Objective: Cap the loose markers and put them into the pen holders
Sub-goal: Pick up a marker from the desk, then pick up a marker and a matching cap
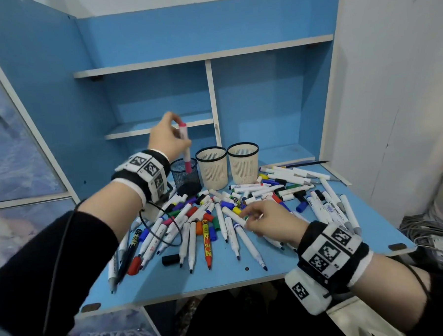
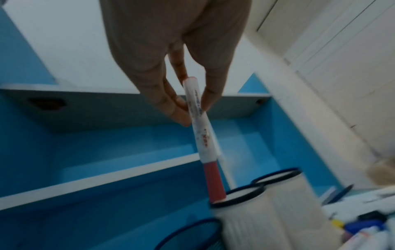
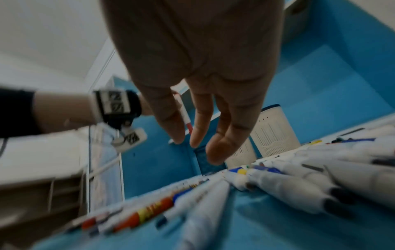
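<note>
My left hand (image 1: 180,134) pinches a white marker (image 1: 184,144) with a pink cap. The marker hangs upright, cap down, over the dark mesh pen holder (image 1: 187,181). In the left wrist view the fingers (image 2: 177,110) pinch the marker (image 2: 199,132) near its top, and its cap (image 2: 213,182) points at the holders. Two beige pen holders (image 1: 212,169) (image 1: 244,165) stand to the right. My right hand (image 1: 251,215) hovers open over the pile of loose markers and caps (image 1: 212,214). Its fingers (image 3: 196,135) are straight and hold nothing.
A blue desk (image 1: 271,265) under a blue shelf unit (image 1: 211,91) carries the pile. A loose black cap (image 1: 170,259) lies near the front. A dark pencil (image 1: 305,164) lies at the back right. A black cable (image 1: 172,221) loops from my left wrist over the markers.
</note>
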Action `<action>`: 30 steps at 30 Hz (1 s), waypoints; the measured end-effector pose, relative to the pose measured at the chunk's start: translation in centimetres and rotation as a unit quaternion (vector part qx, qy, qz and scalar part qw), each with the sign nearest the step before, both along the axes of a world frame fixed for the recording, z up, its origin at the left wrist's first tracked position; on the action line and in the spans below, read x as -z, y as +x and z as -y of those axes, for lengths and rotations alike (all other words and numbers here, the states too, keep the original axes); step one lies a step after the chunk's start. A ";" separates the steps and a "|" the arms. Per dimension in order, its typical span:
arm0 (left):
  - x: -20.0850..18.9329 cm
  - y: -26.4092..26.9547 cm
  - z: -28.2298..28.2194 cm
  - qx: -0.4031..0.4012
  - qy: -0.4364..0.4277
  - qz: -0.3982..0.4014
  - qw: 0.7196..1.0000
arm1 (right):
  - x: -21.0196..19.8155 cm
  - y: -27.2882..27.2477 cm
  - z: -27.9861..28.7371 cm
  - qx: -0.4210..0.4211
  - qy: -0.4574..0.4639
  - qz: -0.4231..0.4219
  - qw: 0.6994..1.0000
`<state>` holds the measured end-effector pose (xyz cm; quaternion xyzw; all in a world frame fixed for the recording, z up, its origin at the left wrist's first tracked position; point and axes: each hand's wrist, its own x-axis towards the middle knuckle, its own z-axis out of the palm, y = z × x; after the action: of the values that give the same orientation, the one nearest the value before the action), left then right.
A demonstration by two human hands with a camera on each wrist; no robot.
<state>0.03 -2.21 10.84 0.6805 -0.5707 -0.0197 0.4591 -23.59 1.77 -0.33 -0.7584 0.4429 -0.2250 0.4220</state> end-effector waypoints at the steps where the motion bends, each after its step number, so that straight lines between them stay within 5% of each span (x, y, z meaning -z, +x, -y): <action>1: -0.1 1.0 0.6 -0.014 -0.014 -0.003 1.000 | 0.2 0.1 0.1 -0.020 -0.032 -0.068 0.997; 6: 0.4 4.4 3.4 -0.080 -0.040 -0.026 0.996 | 0.8 0.9 0.1 -0.076 -0.087 -0.228 0.967; 16: 5.1 5.8 5.7 -0.100 0.055 -0.101 0.988 | 0.9 1.5 -1.0 -0.136 -0.098 -0.317 0.934; 24: 6.9 5.5 5.7 -0.093 0.160 -0.038 0.982 | 0.9 1.1 -0.6 -0.077 -0.039 -0.258 0.962; 30: 7.3 5.4 5.3 -0.079 0.171 -0.008 0.982 | 0.7 0.1 -0.1 -0.019 -0.012 -0.101 0.995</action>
<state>5.45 -7.48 3.58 0.7919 -0.4993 -0.0862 0.3410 -23.46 1.83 -1.05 -0.7905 0.4659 -0.1446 0.3704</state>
